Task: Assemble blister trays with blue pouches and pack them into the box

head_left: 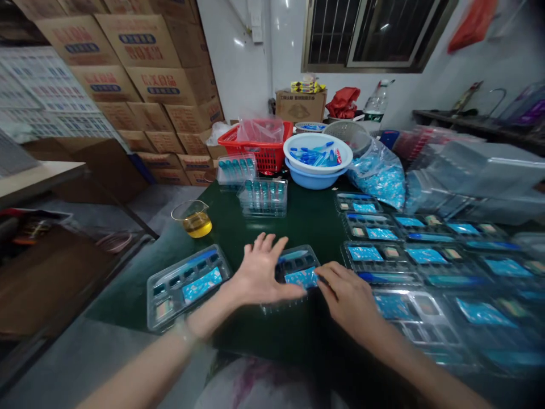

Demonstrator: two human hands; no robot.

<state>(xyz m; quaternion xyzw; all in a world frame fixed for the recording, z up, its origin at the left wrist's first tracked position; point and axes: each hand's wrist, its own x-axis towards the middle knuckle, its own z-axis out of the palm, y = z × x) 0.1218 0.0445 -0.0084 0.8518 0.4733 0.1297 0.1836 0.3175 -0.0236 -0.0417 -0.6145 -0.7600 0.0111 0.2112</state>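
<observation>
A clear plastic tray (298,254) lies in front of me on the dark green tabletop, with a blue pen in its upper slot and a blue patterned packet (301,277) in it. My left hand (261,270) is open over the tray's left part, fingers spread, hiding that side. At the packet's right end my right hand (347,298) is closed, its thumb and forefinger pinching the packet's edge. To the left lies another clear tray (176,309) holding a pen, a row of small dark teal pieces, a blue packet and a pale block.
Several filled trays (426,255) cover the right side. Behind stand stacked clear cases (264,197), a basin of blue pens (317,153), a red basket (268,153) and a bag of blue packets (378,176). A glass beaker of yellow liquid (198,224) stands near the left edge.
</observation>
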